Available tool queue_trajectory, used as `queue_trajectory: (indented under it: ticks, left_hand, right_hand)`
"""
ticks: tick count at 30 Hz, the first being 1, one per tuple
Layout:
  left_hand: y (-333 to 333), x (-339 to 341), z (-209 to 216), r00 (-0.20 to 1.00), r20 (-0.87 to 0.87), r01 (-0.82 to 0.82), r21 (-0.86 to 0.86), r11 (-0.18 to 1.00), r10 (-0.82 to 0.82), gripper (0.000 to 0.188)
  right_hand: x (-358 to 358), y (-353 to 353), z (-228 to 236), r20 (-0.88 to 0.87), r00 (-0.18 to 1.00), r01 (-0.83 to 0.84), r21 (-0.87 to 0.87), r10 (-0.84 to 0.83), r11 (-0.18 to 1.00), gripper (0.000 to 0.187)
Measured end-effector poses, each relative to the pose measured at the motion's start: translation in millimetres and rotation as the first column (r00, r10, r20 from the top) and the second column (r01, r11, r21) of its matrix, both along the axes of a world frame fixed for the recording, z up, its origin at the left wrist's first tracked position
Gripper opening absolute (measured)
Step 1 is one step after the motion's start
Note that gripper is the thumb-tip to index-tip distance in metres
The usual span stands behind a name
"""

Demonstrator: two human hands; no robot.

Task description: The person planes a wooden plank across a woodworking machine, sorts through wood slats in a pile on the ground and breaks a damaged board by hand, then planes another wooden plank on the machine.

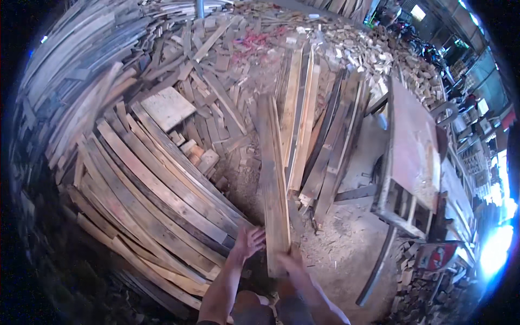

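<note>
The right hand (294,265) grips a long plank (275,184) by its right edge, close to the near end, its fingers blurred and partly hidden. The left hand (249,242) is spread and holds nothing, just left of that end (whether a fingertip brushes the wood, I cannot tell). The plank's long axis runs almost straight away from the person, far end tipped slightly left, so nearly all its length lies ahead of the grip; the right hand is the nearer one. Left of the left hand, a stack of boards (157,179) ends with its near right corner close by. Along the left edge of the dusty ground (346,244) lie loose boards (331,146). Farther right stands a worn table (414,143); scrap wood (374,59) heaps up behind.
</note>
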State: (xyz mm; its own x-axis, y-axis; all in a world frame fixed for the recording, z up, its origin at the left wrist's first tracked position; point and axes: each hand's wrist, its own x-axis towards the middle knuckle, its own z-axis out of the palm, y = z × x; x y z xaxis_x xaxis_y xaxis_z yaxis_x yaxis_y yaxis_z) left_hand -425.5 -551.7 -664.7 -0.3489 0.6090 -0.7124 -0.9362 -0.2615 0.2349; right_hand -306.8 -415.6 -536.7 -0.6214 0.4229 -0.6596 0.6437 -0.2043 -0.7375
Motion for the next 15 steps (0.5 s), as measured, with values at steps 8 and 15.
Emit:
queue_trajectory:
  ticks: [8, 15]
  left_hand:
    - [57.9, 14.5, 66.5, 0.981, 0.111, 0.141, 0.14, 0.98, -0.157, 0.095]
    - [120.1, 86.6, 102.4, 0.882, 0.21, -0.023, 0.912, 0.409, -0.421, 0.092]
  right_hand:
    - [124.7, 17.4, 136.9, 0.177, 0.926, -0.365, 0.19, 0.334, 0.912, 0.058]
    - [160.7, 74.1, 277.5, 0.631, 0.626, -0.755, 0.346, 0.457, 0.557, 0.074]
